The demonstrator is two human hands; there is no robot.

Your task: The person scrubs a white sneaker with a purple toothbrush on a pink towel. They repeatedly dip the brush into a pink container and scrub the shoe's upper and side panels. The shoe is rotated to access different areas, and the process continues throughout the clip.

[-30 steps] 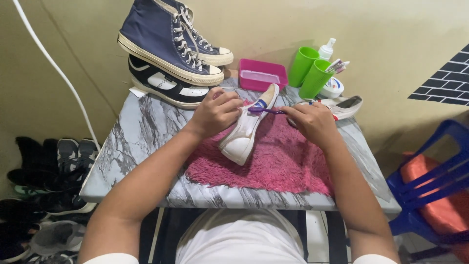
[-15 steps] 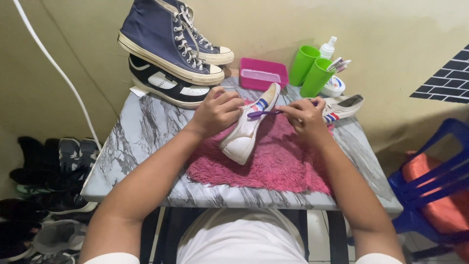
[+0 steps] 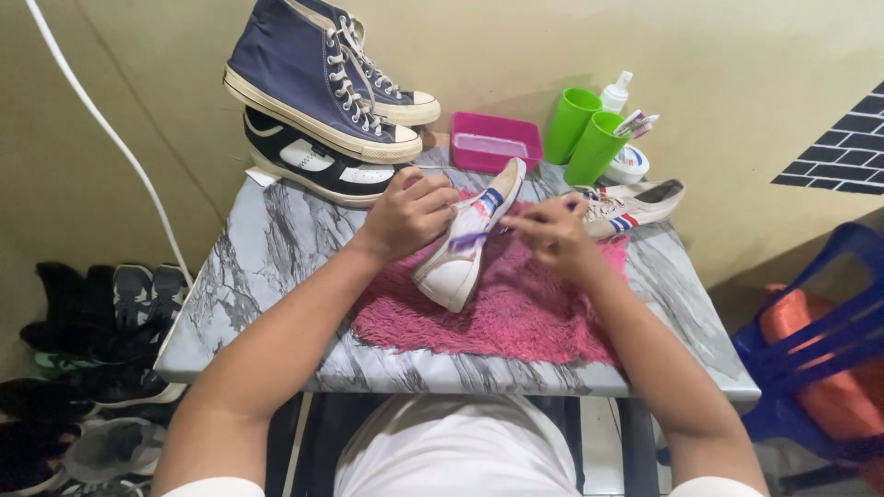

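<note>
A white shirt [image 3: 456,456] is seen nearest the camera, with 2 bare forearms stretched forward over a marbled grey table [image 3: 267,267]. A shaggy pink mat [image 3: 516,313] is spread on the table top. On that mat a white sneaker [image 3: 465,239] is propped on its side, its toe pointed toward the person and its heel raised toward the far edge. The sneaker is gripped by the left hand [image 3: 410,212], whose fingers are curled closed around its upper. A small purple brush [image 3: 471,241] is pinched in the closed fingers of the right hand [image 3: 552,235] and is laid against the side of the sneaker. Just beyond the right hand, a second white sneaker [image 3: 635,207] with red and blue stripes is lying on the table. Farther back, a pink box [image 3: 493,143], 2 green cups [image 3: 585,133] and a white spray bottle [image 3: 615,92] are set along the wall. At the far left corner, a black and white shoe [image 3: 313,166] is topped by navy high-top sneakers [image 3: 318,74]. Dark shoes [image 3: 83,359] are piled on the floor at the left, and a blue plastic chair [image 3: 820,340] is placed at the right.
</note>
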